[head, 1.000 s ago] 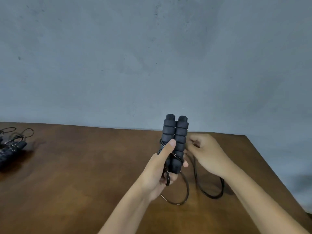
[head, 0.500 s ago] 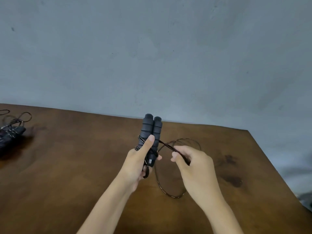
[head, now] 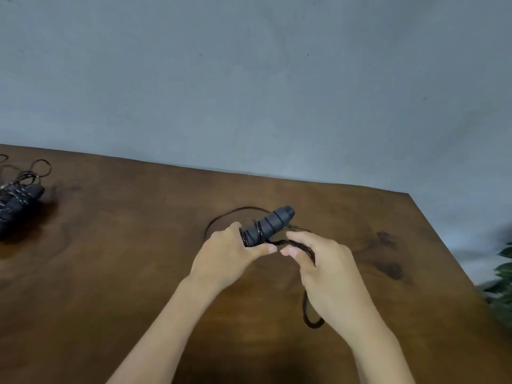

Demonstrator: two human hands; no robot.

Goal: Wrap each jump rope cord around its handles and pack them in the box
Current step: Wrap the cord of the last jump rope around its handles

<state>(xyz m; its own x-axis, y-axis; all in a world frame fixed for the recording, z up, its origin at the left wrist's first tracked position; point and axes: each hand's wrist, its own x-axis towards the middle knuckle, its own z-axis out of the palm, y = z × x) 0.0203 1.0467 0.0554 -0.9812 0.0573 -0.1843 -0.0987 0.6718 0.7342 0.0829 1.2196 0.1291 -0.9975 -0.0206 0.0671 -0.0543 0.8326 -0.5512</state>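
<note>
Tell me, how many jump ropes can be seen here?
2: one jump rope gripped in the left hand, and a wrapped bundle at the table's left edge, which may hide more.

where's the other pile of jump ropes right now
In the head view, the wrapped jump ropes lie on the wooden table at its far left edge, well left of both hands.

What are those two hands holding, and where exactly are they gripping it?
The left hand grips the handles at their lower end; the right hand pinches the loose cord beside them.
</note>
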